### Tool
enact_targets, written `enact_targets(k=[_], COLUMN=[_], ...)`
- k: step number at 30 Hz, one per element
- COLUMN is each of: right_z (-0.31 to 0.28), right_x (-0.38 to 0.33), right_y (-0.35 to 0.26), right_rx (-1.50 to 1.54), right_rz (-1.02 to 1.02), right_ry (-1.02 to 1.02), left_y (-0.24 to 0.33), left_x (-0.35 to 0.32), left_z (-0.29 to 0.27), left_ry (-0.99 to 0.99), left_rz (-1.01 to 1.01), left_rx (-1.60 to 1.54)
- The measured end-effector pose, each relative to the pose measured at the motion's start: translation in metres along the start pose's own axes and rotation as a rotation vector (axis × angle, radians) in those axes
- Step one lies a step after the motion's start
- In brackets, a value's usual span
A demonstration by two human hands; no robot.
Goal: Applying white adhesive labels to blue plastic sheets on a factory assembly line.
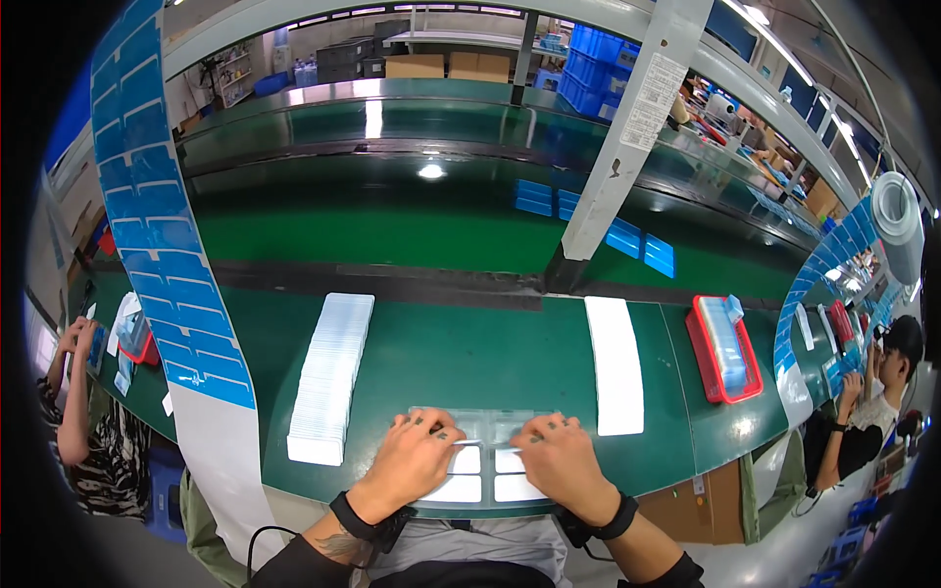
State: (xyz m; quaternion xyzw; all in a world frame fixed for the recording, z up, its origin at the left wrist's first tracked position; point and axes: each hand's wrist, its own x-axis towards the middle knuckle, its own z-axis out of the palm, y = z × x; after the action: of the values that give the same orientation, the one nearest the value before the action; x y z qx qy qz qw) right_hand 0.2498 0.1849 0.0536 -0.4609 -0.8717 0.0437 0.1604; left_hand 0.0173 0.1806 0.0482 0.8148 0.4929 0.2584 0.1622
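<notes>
In front of me at the table's near edge lies a clear plastic plate (pixel 479 424) with white rectangular cards (pixel 457 489) set side by side in two columns. My left hand (pixel 412 461) is closed over its left column, fingertips pinching a thin white card edge. Mirroring it, my right hand (pixel 564 468) is closed at the right column and also pinches a white card edge. The fingers partly cover the cards they hold. To the left stands a long fanned row of white cards (pixel 330 377); to the right lies a neater white card stack (pixel 616 372).
A red basket (pixel 753 380) with film-like pieces stands at the right. A blue-patterned strip (pixel 162 216) hangs at the left, and another (pixel 799 314) at the right by a white roll (pixel 896 220). A grey post (pixel 627 137) rises before the green conveyor (pixel 392 216). People work on both sides.
</notes>
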Motion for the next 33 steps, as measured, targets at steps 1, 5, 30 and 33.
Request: enact_targets(k=[1, 5, 30, 33], right_z=[-0.002, -0.012, -0.015, -0.001], right_x=[0.0, 0.001, -0.044, -0.057], right_y=[0.005, 0.027, -0.026, -0.035], right_rx=[-0.001, 0.212, -0.02, -0.033], right_rz=[-0.002, 0.103, -0.029, 0.005], right_ry=[0.0, 0.108, -0.105, -0.076], left_y=[0.0, -0.008, 0.031, 0.034], left_x=[0.001, 0.007, -0.046, -0.055], left_z=[-0.003, -0.021, -0.006, 0.004], left_ry=[0.048, -0.082, -0.102, -0.16], left_rz=[-0.009, -0.146, 0.011, 0.065], left_rx=[-0.008, -0.167, 0.239, 0.399])
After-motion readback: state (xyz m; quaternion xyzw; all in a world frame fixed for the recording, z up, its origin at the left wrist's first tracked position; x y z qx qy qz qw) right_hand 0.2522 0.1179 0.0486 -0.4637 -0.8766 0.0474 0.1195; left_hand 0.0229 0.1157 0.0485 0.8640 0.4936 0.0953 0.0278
